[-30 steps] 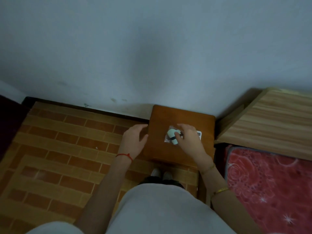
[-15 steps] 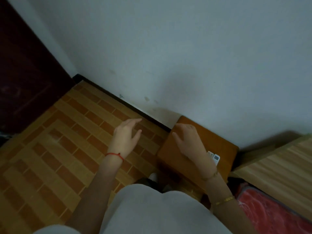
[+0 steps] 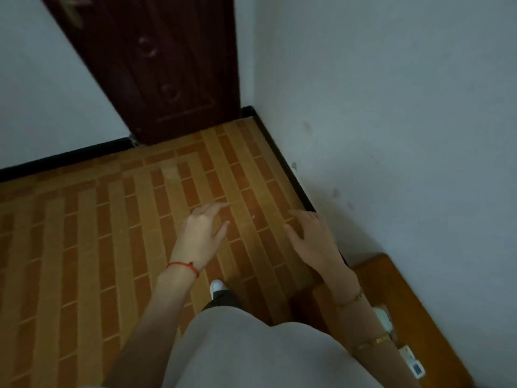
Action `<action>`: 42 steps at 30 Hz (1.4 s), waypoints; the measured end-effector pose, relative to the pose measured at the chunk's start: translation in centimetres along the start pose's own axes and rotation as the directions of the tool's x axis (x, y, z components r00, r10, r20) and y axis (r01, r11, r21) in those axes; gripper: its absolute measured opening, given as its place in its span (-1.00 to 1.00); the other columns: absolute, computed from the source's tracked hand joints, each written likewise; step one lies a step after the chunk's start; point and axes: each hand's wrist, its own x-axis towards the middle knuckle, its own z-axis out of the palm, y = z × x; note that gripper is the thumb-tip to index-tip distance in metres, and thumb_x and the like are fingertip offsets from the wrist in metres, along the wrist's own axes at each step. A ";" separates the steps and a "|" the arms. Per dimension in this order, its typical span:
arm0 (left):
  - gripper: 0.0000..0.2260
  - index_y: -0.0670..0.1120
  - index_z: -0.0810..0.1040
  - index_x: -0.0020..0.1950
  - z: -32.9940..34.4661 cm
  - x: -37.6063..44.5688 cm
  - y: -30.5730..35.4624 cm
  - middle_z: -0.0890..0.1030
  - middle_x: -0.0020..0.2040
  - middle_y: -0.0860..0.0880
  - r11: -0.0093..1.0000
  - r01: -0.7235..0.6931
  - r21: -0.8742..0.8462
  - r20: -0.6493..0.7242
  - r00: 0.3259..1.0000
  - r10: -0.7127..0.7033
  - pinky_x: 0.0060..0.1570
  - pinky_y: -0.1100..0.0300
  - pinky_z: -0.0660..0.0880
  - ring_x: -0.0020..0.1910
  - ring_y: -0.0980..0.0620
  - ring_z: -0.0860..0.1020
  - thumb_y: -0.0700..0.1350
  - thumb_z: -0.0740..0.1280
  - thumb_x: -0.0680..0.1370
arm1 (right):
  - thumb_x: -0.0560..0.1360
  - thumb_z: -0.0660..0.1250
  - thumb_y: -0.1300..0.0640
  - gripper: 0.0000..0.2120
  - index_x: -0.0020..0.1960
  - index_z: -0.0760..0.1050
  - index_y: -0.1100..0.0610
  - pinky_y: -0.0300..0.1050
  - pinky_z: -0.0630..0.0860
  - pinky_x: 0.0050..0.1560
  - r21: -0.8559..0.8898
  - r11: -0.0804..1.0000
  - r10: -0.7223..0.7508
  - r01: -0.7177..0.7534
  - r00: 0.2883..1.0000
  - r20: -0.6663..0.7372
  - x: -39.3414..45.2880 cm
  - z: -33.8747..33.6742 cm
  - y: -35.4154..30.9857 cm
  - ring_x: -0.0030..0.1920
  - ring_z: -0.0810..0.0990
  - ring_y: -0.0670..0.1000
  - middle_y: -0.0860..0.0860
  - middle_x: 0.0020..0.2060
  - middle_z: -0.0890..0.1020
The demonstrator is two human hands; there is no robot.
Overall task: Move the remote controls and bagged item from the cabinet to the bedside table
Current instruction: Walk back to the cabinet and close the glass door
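Swinging left since half a second ago, I'm now seeing the dark red door (image 3: 156, 65) filling the top, where only its edge was showing before. Both hands are hanging over the brick-patterned floor (image 3: 84, 233) now, off the table. The left hand (image 3: 200, 239), red string at the wrist, is holding nothing, fingers loosely spread. The right hand (image 3: 314, 242) is likewise empty and splayed. The bedside table (image 3: 391, 287) is sliding to the lower right against the pale wall (image 3: 405, 107), carrying the bagged item (image 3: 384, 317) and one remote control (image 3: 414, 365); I'm reading no lettering.
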 end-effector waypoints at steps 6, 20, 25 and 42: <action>-0.66 -0.04 0.51 0.34 -5.3 2.3 -7.0 0.59 0.27 -0.10 0.989 0.149 -0.012 -0.123 0.981 -0.150 0.29 0.04 0.47 0.25 -0.08 0.55 -0.12 0.36 0.56 | 0.61 0.18 -0.05 -0.57 0.44 0.33 0.05 0.00 0.28 0.43 0.027 0.993 -0.121 0.119 0.986 0.111 7.8 3.7 -7.7 0.45 0.28 0.04 0.02 0.38 0.45; -0.67 -0.05 0.51 0.34 -16.9 5.2 -22.2 0.61 0.22 -0.11 0.901 0.432 -0.030 -0.331 0.847 -0.417 0.23 -0.06 0.49 0.24 -0.13 0.55 -0.12 0.34 0.57 | 0.62 0.15 -0.07 -0.55 0.48 0.28 0.00 -0.05 0.22 0.44 0.045 0.898 -0.431 0.439 0.853 0.295 21.9 11.6 -28.6 0.49 0.24 0.00 -0.03 0.44 0.37; -0.67 -0.04 0.50 0.34 -19.0 5.8 -26.3 0.59 0.25 -0.08 0.839 0.541 -0.064 -0.372 0.767 -0.523 0.22 -0.03 0.49 0.26 -0.12 0.54 -0.12 0.33 0.57 | 0.62 0.17 -0.04 -0.57 0.47 0.30 0.02 -0.08 0.23 0.41 0.072 0.849 -0.508 0.523 0.770 0.386 25.7 15.6 -33.9 0.48 0.23 0.01 -0.04 0.40 0.41; -0.68 -0.04 0.51 0.32 -34.7 18.8 -44.0 0.60 0.22 -0.07 0.647 0.743 -0.172 -0.592 0.447 -0.671 0.21 0.02 0.51 0.23 -0.09 0.56 -0.11 0.35 0.57 | 0.61 0.21 0.02 -0.60 0.42 0.37 0.08 -0.12 0.31 0.33 0.202 0.614 -0.739 0.763 0.466 0.486 48.1 26.7 -60.6 0.41 0.33 0.02 0.02 0.34 0.48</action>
